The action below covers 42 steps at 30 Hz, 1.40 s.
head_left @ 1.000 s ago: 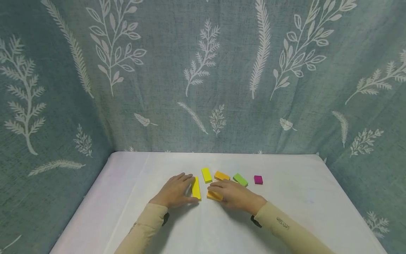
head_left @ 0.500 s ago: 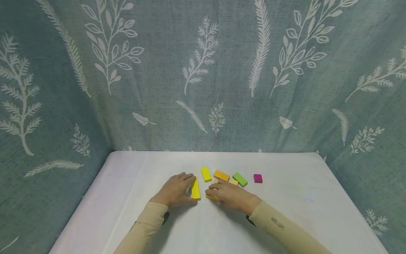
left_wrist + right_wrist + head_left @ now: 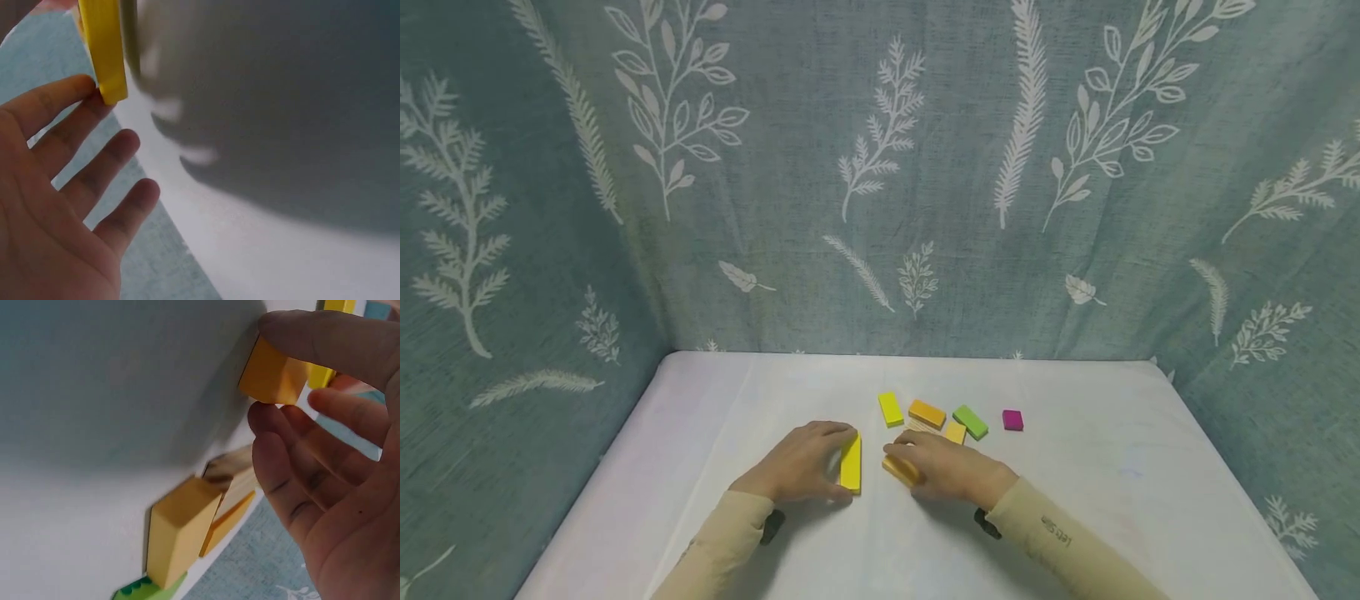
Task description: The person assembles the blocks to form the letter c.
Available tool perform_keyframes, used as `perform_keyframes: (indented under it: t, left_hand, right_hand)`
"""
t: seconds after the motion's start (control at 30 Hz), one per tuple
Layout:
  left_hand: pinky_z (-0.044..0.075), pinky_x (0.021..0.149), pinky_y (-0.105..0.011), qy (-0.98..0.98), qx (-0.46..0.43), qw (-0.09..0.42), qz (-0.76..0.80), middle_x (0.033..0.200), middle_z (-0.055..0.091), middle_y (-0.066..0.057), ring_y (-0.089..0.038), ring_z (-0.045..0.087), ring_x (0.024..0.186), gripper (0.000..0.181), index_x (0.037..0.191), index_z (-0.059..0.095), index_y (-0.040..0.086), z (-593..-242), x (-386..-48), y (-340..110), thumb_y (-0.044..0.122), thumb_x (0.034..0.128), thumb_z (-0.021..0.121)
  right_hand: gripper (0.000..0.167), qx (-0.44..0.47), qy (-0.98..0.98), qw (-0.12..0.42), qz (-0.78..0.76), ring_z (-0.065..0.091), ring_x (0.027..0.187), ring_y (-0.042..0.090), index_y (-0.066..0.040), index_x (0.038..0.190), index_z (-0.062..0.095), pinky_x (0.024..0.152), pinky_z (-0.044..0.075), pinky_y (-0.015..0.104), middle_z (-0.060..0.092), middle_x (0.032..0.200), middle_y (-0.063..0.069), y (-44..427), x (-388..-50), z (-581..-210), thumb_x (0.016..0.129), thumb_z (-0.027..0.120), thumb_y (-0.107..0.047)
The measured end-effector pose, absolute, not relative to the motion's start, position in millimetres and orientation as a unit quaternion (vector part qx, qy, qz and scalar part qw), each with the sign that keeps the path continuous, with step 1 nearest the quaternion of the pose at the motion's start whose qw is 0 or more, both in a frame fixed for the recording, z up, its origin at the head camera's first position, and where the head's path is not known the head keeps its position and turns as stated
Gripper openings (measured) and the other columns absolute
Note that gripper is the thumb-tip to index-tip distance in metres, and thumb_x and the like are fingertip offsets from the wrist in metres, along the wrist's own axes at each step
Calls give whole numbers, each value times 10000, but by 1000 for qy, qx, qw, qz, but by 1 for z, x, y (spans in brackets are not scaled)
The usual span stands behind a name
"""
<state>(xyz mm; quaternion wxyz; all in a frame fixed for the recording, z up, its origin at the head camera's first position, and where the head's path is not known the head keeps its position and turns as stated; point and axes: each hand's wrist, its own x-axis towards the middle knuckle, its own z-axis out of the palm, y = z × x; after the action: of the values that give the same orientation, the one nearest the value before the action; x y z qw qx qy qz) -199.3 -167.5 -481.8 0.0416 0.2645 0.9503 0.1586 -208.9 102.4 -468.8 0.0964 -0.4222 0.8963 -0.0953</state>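
My left hand (image 3: 805,464) pinches a long yellow block (image 3: 851,465) by its ends, thumb at the near end and fingertips at the far end. In the left wrist view the yellow block (image 3: 106,53) meets two fingertips, while the other two fingers stay off it. To the right, my right hand (image 3: 951,467) holds an orange block (image 3: 901,471) between thumb and fingers. The right wrist view shows the thumb on one side of this orange block (image 3: 272,375) and fingertips on the opposite side. A gap separates the two held blocks.
Beyond the right hand lie a shorter yellow block (image 3: 891,409), another orange block (image 3: 927,413), a green block (image 3: 971,422) and a small magenta block (image 3: 1012,420). A pale yellow block (image 3: 181,531) and a wood-striped piece (image 3: 234,472) sit close together. Patterned curtain (image 3: 880,167) surrounds the white table (image 3: 737,400).
My left hand has drawn the long yellow block left and toward me, turning it slightly. The right hand has shifted a little left, and its orange block has turned.
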Motion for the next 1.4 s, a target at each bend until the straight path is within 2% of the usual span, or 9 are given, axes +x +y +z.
perform_keyframes:
  t: [0.23, 0.53, 0.63, 0.8, 1.1, 1.27, 1.4]
  left_hand:
    - [422, 1126, -466, 942, 292, 47, 159, 1429, 581, -44, -272, 519, 1327, 884, 1418, 594, 111, -482, -185, -175, 500, 689, 908]
    - [375, 1158, -501, 940, 298, 75, 149, 1487, 532, -25, -294, 472, 1381, 899, 1463, 547, 136, -484, -177, -183, 518, 721, 881]
    - [356, 1162, -533, 940, 303, 64, 147, 1518, 501, -49, -343, 439, 1404, 869, 1463, 544, 132, -483, -173, -185, 531, 756, 853]
    - [361, 1151, -549, 939, 310, 18, 147, 1475, 544, -57, -370, 443, 1394, 766, 1402, 600, 119, -480, -167, -184, 550, 803, 806]
    - [383, 1131, -560, 940, 310, -2, 139, 1422, 594, -23, -383, 479, 1365, 661, 1346, 654, 120, -484, -160, -185, 525, 840, 782]
    - [380, 1135, -559, 944, 297, 0, 140, 1432, 590, -8, -367, 469, 1379, 617, 1341, 662, 145, -485, -160, -187, 517, 860, 766]
    - [388, 1132, -546, 945, 298, -12, 137, 1401, 611, -10, -351, 485, 1367, 567, 1316, 680, 154, -486, -159, -188, 518, 884, 738]
  right_hand:
    - [630, -374, 911, 122, -123, 580, 1094, 118, -103, 1437, 562, 995, 531, 293, 572, 1354, 51, 97, -207, -471, 870, 808, -226]
    - [626, -354, 919, 120, -129, 590, 1091, 145, -87, 1426, 571, 957, 549, 309, 574, 1349, 107, 94, -205, -473, 878, 803, -282]
    - [628, -336, 925, 117, -135, 598, 1147, 190, -93, 1420, 578, 987, 545, 348, 568, 1378, 126, 92, -204, -474, 882, 797, -333]
    - [591, -300, 937, 113, -142, 566, 1274, 281, -104, 1388, 603, 1030, 525, 416, 552, 1421, 149, 89, -201, -477, 898, 771, -390]
    - [442, -299, 939, 81, -153, 535, 1332, 320, -93, 1262, 683, 1082, 479, 433, 627, 1339, 146, 89, -200, -482, 901, 775, -331]
    - [429, -296, 941, 65, -152, 590, 1242, 268, -88, 1243, 685, 1014, 532, 391, 652, 1271, 111, 87, -199, -483, 896, 778, -324]
    - [435, -284, 944, 57, -161, 609, 1041, 164, -68, 1232, 697, 900, 565, 323, 673, 1151, 45, 85, -198, -484, 884, 787, -313]
